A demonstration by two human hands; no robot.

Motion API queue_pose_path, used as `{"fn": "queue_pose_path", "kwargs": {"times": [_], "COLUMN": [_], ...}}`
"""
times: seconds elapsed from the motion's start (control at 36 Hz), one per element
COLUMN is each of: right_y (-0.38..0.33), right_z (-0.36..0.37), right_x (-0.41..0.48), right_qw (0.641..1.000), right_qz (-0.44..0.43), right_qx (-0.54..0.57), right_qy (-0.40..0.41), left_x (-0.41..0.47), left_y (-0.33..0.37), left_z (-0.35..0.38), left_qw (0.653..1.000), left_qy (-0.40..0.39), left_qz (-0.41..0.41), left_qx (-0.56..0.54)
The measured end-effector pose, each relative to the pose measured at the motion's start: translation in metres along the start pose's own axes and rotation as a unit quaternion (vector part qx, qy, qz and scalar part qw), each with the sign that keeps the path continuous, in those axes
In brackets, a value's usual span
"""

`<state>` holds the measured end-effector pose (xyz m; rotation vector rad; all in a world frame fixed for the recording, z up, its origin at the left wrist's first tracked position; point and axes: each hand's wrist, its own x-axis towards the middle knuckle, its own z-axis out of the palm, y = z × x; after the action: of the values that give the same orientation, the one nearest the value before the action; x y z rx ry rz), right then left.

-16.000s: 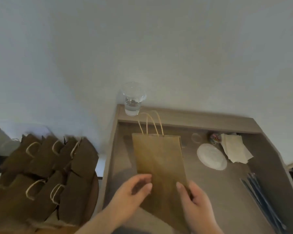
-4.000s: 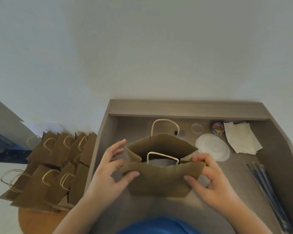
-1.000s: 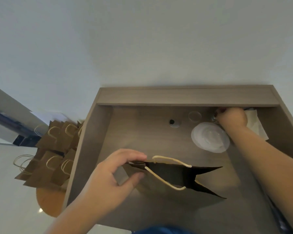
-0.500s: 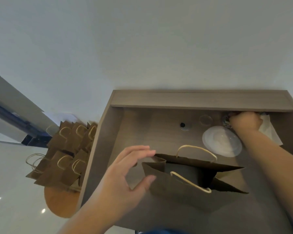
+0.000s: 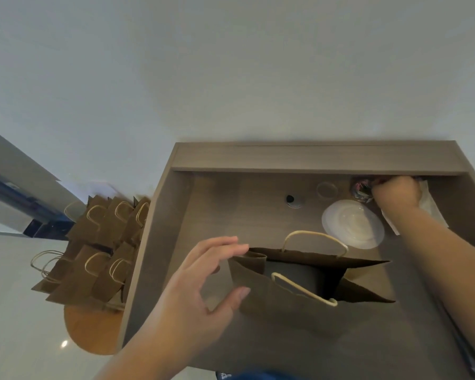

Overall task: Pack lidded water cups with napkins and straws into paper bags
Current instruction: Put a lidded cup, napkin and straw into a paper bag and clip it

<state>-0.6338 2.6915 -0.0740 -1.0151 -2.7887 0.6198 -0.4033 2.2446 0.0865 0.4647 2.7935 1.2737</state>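
Observation:
A brown paper bag [image 5: 285, 305] with cream handles stands open in the middle of the recessed desk [image 5: 313, 157]. Its inside is dark, with a dim grey shape I cannot identify. My left hand [image 5: 198, 297] hovers at the bag's left edge, fingers spread, fingertips just touching the folded side. My right hand [image 5: 395, 193] reaches to the far right corner, fingers curled down onto the stack of white napkins [image 5: 431, 207]. Its fingertips are hidden. A stack of clear lids [image 5: 351, 223] lies just behind the bag.
A small colourful object [image 5: 361, 190] and a clear ring [image 5: 327, 189] sit by the back wall, near a cable hole [image 5: 292, 200]. Dark straws [image 5: 466, 360] lie along the right edge. Several flat paper bags [image 5: 99, 250] rest on a round wooden stool [image 5: 88, 333] at the left.
My left hand has let go of the bag's left rim and opened beside it. The bag now stands wider open. My right hand stays at the napkins.

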Motion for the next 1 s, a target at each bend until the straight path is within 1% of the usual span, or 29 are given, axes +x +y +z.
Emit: {"fn": "queue_pose_path", "kwargs": {"times": [0.08,0.19,0.25,0.28,0.36,0.47,0.53,0.61,0.67,0.75,0.89,1.0], "right_y": [0.004,0.008,0.017,0.022,0.027,-0.001,-0.024,-0.054,-0.07,-0.085,-0.087,-0.077], "right_z": [-0.005,-0.023,-0.033,-0.039,-0.057,-0.088,-0.111,-0.149,-0.172,-0.193,-0.197,-0.188], "right_x": [-0.008,-0.046,-0.071,-0.086,-0.134,-0.182,-0.197,-0.217,-0.229,-0.241,-0.262,-0.275], "right_qw": [1.0,0.996,0.99,0.985,0.964,0.937,0.924,0.892,0.875,0.866,0.873,0.88], "right_qz": [-0.002,-0.037,-0.042,-0.045,-0.064,-0.09,-0.13,-0.195,-0.232,-0.27,-0.325,-0.337], "right_qx": [0.03,0.083,0.13,0.159,0.232,0.291,0.308,0.343,0.352,0.348,0.306,0.294], "right_qy": [0.008,0.006,-0.018,-0.046,-0.112,-0.169,-0.185,-0.22,-0.24,-0.235,-0.195,-0.16], "left_x": [0.0,-0.001,-0.001,-0.001,-0.002,0.005,0.016,0.037,0.052,0.072,0.088,0.085], "left_y": [0.001,0.002,0.003,0.004,0.009,0.01,0.015,0.023,0.029,0.037,0.05,0.057], "left_z": [0.002,0.003,0.003,0.002,-0.001,-0.006,-0.01,-0.014,-0.014,-0.006,0.012,0.018], "left_qw": [1.0,1.0,1.0,1.0,1.0,0.999,0.998,0.995,0.995,0.994,0.991,0.986], "left_qy": [0.006,0.017,0.017,0.017,0.008,-0.017,-0.004,0.027,0.027,0.016,-0.019,-0.02], "left_qz": [0.003,0.012,0.015,0.016,0.017,0.041,0.059,0.098,0.099,0.107,0.102,0.095], "left_qx": [0.01,0.018,0.011,0.008,0.004,-0.006,-0.01,0.005,0.003,-0.02,-0.084,-0.133]}}
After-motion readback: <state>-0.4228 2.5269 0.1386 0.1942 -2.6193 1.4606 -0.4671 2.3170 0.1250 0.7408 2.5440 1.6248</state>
